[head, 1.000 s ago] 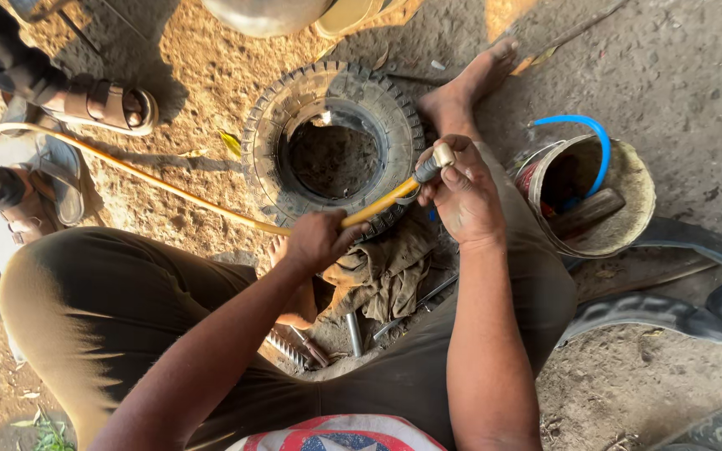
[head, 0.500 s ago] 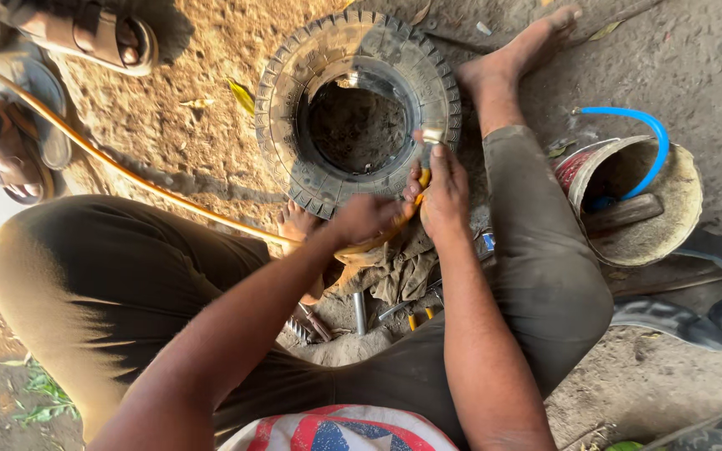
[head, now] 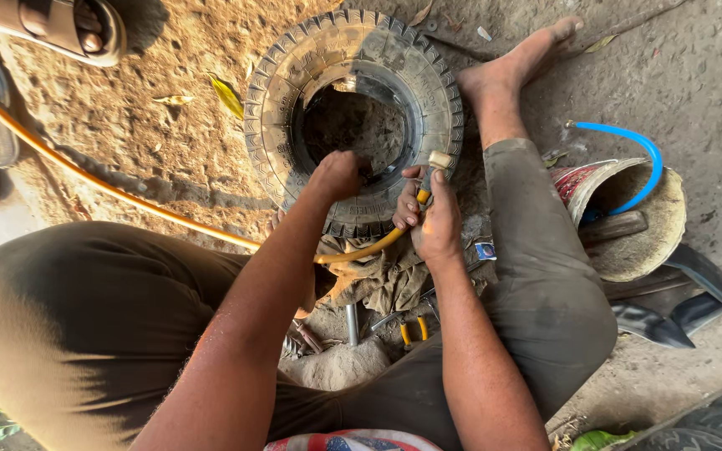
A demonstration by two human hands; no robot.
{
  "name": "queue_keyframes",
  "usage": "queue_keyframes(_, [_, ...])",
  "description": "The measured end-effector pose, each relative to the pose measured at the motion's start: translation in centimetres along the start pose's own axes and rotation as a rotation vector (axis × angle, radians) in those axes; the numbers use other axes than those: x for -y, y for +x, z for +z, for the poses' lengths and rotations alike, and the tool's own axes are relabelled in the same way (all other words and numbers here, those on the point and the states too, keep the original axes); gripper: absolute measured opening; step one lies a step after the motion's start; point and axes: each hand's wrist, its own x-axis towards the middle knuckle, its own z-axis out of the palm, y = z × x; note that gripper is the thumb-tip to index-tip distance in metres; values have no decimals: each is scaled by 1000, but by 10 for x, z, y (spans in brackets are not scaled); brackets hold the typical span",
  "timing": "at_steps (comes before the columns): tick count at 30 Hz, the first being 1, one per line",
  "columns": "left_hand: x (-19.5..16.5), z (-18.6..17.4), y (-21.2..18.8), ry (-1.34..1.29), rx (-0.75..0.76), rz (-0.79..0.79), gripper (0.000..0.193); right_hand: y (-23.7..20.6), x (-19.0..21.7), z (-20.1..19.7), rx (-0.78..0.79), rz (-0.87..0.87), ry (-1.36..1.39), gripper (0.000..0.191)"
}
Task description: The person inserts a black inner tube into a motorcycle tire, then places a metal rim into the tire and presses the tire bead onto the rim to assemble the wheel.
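Hose nozzle at the tyre rim, grip looks thin.
Right hand [head: 434, 224] clamps yellow hose [head: 110, 190]; left hand [head: 336, 174] fisted on tyre [head: 271, 108] — nozzle could slip off.

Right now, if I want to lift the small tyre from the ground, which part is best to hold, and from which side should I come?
Probably grip the near rim of the small tyre, from above, fingers hooked into the open centre. It lies flat on the dirt, so its outer tread offers little hold. The left hand already rests at that inner edge; the right hand holds the yellow air hose.
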Motion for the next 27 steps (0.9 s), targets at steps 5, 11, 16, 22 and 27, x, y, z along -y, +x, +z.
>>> queue_keyframes(5, [-3,5,-3,-12,-78,-170,33,20,-34,-15,-275,-69,-512,38])
queue_keyframes(11, [-11,-1,-19,-119,-235,-129,24,55,-57,18,-402,96,-1646,39])
queue_keyframes(16, [-13,-11,-20,-86,-179,-179,27,67,-56,50,-326,343,-1842,32])
queue_keyframes(22, [-12,-13,-18,-120,-175,-197,36,74,-52,68,-332,429,-1876,29])
queue_keyframes(27, [-12,-17,-18,-108,-102,-232,48,78,-54,69,-249,482,-1922,29])
